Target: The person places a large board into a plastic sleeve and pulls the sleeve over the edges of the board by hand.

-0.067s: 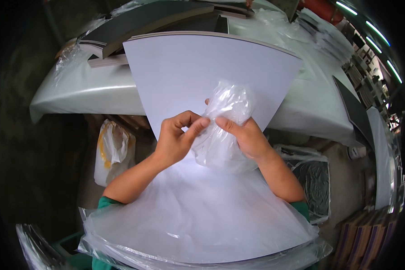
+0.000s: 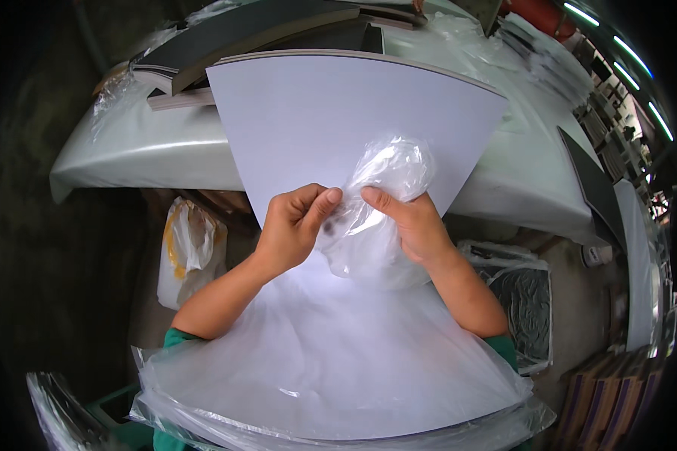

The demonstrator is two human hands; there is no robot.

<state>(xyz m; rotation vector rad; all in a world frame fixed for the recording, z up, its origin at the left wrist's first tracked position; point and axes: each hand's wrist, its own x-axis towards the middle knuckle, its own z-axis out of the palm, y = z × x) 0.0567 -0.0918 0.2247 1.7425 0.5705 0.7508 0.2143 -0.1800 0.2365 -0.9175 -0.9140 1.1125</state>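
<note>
A crumpled clear plastic bag (image 2: 387, 177) is bunched up between my hands, over a large white board. My right hand (image 2: 421, 225) is closed on it, the thumb lying across the front and the other fingers mostly hidden behind the film. My left hand (image 2: 293, 225) pinches at the bag's left side with thumb and forefinger together. The large white board (image 2: 293, 120) leans upright against the table edge. Across my lap lies a stack of clear plastic bags (image 2: 338, 368), spread out in a wide fan shape by the lens.
Dark-covered boards (image 2: 256, 34) are piled at the back of the covered table (image 2: 150, 161). Below it on the left stands a white plastic sack (image 2: 192, 255). A plastic-wrapped dark pack (image 2: 526, 308) sits at the right, with brown boards (image 2: 602, 398) standing in the lower right corner.
My left thumb has drawn back slightly to the left. The top of the bunched bag has shifted right, and a fingertip that showed behind it is now hidden.
</note>
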